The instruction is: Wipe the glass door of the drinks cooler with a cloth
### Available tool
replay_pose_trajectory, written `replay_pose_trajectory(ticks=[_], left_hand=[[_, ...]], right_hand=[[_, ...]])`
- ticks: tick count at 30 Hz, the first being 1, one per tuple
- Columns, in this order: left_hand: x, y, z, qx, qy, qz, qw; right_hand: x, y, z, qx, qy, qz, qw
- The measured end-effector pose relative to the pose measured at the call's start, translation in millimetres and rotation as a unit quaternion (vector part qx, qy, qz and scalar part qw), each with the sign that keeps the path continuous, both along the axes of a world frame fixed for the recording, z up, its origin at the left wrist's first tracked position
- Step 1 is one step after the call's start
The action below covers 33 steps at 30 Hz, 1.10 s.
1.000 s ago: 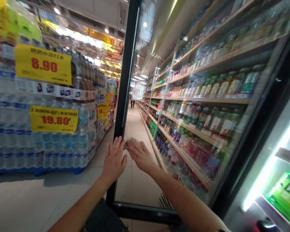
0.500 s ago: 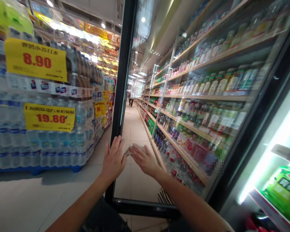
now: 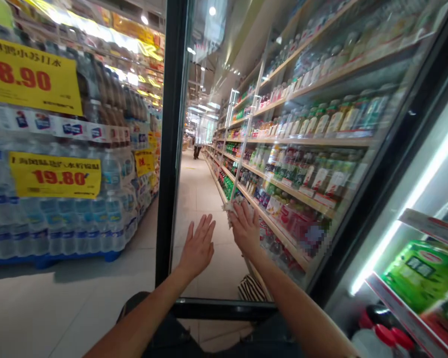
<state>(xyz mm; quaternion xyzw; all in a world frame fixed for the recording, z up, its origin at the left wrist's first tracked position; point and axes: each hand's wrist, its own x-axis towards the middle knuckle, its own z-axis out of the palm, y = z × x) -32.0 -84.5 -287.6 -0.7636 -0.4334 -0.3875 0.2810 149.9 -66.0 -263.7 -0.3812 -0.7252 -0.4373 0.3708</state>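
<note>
- Crumpled pale cloth (image 3: 229, 209): pressed against the inner face of the glass door (image 3: 302, 64) of a drinks cooler, under the right hand's fingertips, with a corner hanging below them.
- Yellow price signs: "8.90" (image 3: 32, 69) and "19.80" (image 3: 55, 175) sit well left of the door's black upright frame (image 3: 167, 149), fixed to a stack of shrink-wrapped water bottles (image 3: 59, 226).
- Blue pallet (image 3: 41, 259): under those bottles, left of the door.
- Left hand (image 3: 197, 246): in front of the door's lower middle, just right of the upright frame, its fingers spread wide and empty; whether they touch the glass is hard to tell.
- Right hand (image 3: 245, 228): on the door just beside the left hand, its fingers close together and flat over the cloth, pinning it to the glass.
- Bottled drinks (image 3: 321, 124): rows on wooden shelves, seen through the door, reflected or standing beyond it; which one is unclear.
- Striped black-and-white item (image 3: 251, 288): low behind the door's bottom rail (image 3: 224, 309).
- Green package (image 3: 421, 273): on a shelf in the cooler, right of the door.
</note>
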Motion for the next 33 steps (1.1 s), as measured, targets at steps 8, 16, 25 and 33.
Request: replay_pose_trajectory(ticks=[8,16,25,33], left_hand=[[20,1,-2.1,-0.015,0.019,-0.013,1.000],[26,0,3.3,-0.021,0.026,-0.023,0.999],[47,1,18.6,-0.014,0.024,-0.046,0.999],[57,8,39.6,-0.009,0.004,-0.040,0.999]], right_hand=[[23,-5,-13.3,-0.007,-0.003,-0.005,1.000],[43,-11,-27.9,-0.012,0.029,-0.031,0.999],[65,-10,-5.0,0.029,0.080,-0.084,0.993],[83,-6,12.0,0.035,0.129,-0.090,0.987]])
